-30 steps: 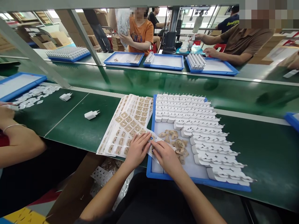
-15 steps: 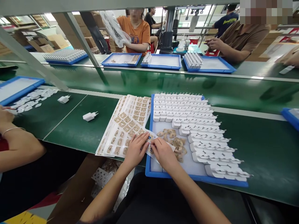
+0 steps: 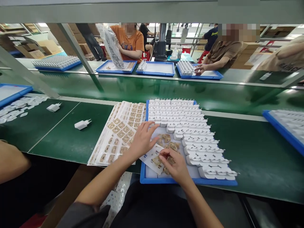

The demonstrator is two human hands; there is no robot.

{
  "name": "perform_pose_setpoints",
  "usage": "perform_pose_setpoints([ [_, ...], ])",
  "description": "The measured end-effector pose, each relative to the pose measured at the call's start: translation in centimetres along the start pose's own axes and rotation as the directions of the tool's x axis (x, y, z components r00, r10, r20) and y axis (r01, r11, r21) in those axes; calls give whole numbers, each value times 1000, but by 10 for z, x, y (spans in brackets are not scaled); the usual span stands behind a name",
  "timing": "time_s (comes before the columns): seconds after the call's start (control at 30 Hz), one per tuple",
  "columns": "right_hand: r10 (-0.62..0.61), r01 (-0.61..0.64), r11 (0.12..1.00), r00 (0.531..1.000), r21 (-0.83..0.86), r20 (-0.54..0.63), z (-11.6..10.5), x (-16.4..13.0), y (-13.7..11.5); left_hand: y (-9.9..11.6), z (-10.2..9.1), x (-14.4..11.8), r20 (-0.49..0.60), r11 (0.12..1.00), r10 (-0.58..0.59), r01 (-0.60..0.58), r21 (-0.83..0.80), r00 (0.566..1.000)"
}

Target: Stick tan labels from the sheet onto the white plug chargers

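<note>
The left hand (image 3: pixel 142 139) is held flat, its grip spread, over the sticker sheet (image 3: pixel 152 158) at the blue tray (image 3: pixel 185 181) edge. The right hand (image 3: pixel 174 164) has its grip pinched on a tan sticker (image 3: pixel 158 160). White plug adapters (image 3: pixel 187 126) are ranked in the tray.

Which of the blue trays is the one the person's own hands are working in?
The near blue tray, packed with rows of white plugs; both hands are over it. The other blue trays sit across the belt or at the edges.
</note>
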State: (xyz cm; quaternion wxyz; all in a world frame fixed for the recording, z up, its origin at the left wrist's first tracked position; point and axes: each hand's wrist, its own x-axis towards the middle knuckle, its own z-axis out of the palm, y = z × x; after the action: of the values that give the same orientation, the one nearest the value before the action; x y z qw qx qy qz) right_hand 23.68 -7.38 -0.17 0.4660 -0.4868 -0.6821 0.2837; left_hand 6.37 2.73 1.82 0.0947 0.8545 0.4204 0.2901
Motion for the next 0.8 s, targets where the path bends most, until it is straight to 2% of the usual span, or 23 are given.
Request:
perform_pose_setpoints([
  [0.13,-25,25,1000,1000,13,7,-1,-4,1,20,27,53,148,992,82,-95,81,986],
  [0.23,-30,30,998,1000,53,4,-3,-4,1,28,47,67,159,994,83,-92,54,984],
  [0.3,-34,34,996,999,79,0,-5,-5,2,29,53,66,132,997,73,-71,-25,988],
  [0.43,-11,16,995,999,103,-52,-9,-6,4,22,38,51,121,991,51,-35,-130,991],
  [0.5,8,8,986,995,165,-99,-11,-7,3,18,23,35,111,950,-25,58,-308,993],
  [0.53,16,9,978,993,210,-115,-12,-8,2,16,16,26,113,879,-94,136,-456,989],
  [0.57,25,8,965,992,260,-123,-13,-8,0,16,10,15,133,755,-175,220,-618,975],
  [0.6,34,6,951,992,309,-123,-14,-9,-3,16,6,4,177,587,-249,294,-755,952],
  [0.67,39,6,923,993,385,-110,-14,-9,-11,20,2,-18,290,259,-332,383,-887,898],
  [0.7,36,8,913,995,408,-98,-14,-9,-16,23,2,-27,340,144,-341,406,-902,876],
  [0.73,30,11,906,996,423,-89,-14,-9,-20,27,4,-36,378,62,-335,421,-905,863],
  [0.77,24,14,901,996,433,-83,-14,-8,-25,30,6,-43,398,16,-324,426,-904,858],
  [0.8,22,15,897,997,441,-79,-13,-8,-28,32,8,-48,394,7,-322,419,-908,861],
])
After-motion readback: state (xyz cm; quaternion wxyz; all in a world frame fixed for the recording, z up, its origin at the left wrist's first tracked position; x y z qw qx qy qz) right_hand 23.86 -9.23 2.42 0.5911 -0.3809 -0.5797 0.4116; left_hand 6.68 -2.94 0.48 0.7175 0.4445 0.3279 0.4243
